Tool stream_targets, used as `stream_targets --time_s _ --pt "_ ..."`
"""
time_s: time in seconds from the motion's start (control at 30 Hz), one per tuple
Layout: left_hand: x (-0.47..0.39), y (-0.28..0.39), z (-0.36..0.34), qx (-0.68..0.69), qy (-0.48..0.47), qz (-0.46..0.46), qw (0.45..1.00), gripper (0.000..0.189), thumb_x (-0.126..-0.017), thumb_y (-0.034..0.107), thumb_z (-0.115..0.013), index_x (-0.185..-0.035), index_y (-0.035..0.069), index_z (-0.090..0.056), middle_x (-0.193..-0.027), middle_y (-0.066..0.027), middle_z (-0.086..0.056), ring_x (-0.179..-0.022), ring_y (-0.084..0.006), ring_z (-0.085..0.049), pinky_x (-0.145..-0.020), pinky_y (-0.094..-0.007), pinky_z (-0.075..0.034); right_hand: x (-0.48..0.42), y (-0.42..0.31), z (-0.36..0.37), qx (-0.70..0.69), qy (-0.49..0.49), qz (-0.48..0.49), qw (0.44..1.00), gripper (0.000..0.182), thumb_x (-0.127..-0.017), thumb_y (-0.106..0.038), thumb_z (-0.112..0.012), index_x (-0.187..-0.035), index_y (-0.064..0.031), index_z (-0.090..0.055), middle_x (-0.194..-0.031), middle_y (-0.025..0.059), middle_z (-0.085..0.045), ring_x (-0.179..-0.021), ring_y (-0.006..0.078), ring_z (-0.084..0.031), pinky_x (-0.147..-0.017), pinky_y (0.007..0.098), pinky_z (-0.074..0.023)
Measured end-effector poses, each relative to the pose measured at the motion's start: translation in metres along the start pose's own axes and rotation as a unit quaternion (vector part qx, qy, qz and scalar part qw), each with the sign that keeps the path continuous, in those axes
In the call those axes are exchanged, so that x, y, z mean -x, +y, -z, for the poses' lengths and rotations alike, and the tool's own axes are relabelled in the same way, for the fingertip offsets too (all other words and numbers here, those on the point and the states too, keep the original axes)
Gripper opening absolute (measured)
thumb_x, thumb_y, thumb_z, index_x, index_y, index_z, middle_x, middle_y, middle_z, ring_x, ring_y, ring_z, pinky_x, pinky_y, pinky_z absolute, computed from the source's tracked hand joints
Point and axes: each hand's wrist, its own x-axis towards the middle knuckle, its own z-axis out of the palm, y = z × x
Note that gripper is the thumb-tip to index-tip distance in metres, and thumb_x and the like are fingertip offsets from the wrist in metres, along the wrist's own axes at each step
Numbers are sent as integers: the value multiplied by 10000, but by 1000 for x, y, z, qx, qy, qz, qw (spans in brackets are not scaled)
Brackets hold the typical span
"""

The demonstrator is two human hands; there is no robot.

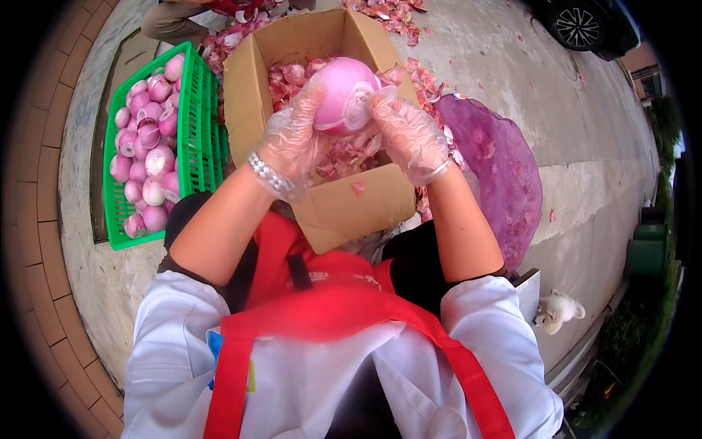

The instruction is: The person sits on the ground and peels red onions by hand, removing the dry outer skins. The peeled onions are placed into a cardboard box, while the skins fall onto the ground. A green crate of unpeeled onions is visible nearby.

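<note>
A large, mostly peeled red onion (341,90) is held up over an open cardboard box (356,206). My left hand (293,137), in a clear plastic glove, grips the onion from the left. On the other side, my gloved right hand (411,134) has its fingers curled against the onion beside its pale, ringed cut end. Whether those fingers also pinch a bit of skin or a small tool cannot be seen. Below the hands, the box contains loose reddish onion skins (351,156).
To the left, a green plastic crate (192,137) holds many peeled onions (140,123). A purple mesh bag (499,175) lies at the right. Skins (389,13) litter the concrete. Another person's leg (173,24), a car wheel (577,26) and a small white dog (558,311) are farther out.
</note>
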Motion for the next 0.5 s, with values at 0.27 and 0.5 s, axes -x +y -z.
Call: stream_targets --time_s 0.27,0.5 --pt "1 9 14 59 -45 63 995 647 -835 381 -737 -1333 86 -447 -1271 -110 -548 -1175 -261 -563 -912 -411 -558 -13 18 0 108 35 225 968 644 -816 -106 -745 -1379 -38 -440 -1362 91 -497 -1164 175 -554 -957 318 -493" --pt "11 9 11 -39 -3 -1 999 800 -781 286 -801 -1409 122 -333 -1371 -109 -455 -1200 -258 -538 -974 -401 -521 -10 7 -1 79 -7 188 979 600 -835 -36 -648 -1395 -39 -432 -1436 94 -438 -1247 170 -495 -986 303 -459"
